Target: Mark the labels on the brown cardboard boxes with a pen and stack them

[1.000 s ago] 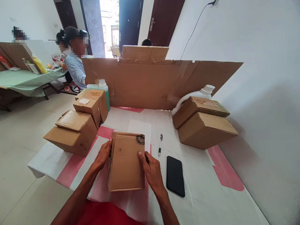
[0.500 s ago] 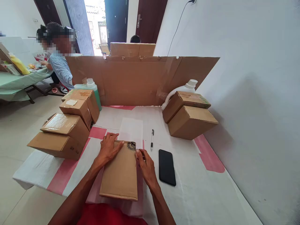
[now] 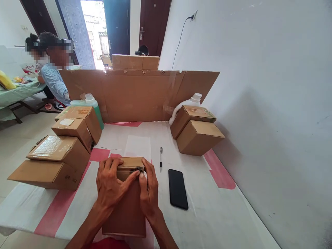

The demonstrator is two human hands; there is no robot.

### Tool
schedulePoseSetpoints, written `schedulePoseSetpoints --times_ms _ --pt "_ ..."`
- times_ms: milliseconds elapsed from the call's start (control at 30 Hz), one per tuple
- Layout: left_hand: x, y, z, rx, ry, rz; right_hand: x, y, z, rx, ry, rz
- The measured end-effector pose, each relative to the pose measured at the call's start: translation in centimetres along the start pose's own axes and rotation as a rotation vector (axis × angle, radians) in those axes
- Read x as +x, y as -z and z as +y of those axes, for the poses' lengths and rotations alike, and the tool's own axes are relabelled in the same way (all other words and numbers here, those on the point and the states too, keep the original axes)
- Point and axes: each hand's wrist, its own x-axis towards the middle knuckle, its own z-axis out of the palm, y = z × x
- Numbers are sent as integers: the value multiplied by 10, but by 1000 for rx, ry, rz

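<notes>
Cardboard box on table, both hands pressing its far edge, printing unreadable, black phone beside

A white wall runs along the right of the hands. Ahead, beyond a cardboard screen, daylight enters an open doorway between dark doors. Pale tiled floor lies left.

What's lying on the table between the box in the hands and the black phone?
Only bare table cover lies between the held box and the phone in the head view; the pen sits farther back, beyond that gap.
</notes>
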Motion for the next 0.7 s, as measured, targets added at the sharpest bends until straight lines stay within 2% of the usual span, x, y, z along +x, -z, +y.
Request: schedulePoseSetpoints --times_ms 67,167,300,367,467,533,633,700 --pt "-3 5 5 -9 -20 59 -1 3 -4 -23 89 21" --pt "-6 3 13 20 -31 93 -3 4 -3 -43 132 69" --pt "-8 -4 22 72 -45 124 -7 6 -1 -18 102 111" --pt "-8 -7 21 94 -44 118 -3 11 2 34 51 84" --pt "-6 -9 10 79 -110 84 18 26 15 44 -75 -71" --pt "-6 -10 0 34 -198 74 42 38 33 -144 -243 -135" --pt "-7 -12 -8 -1 -259 80 78 50 68 -464 -512 -118" --pt "-7 -14 -7 4 -263 85 95 52 90 -524 -614 -114"
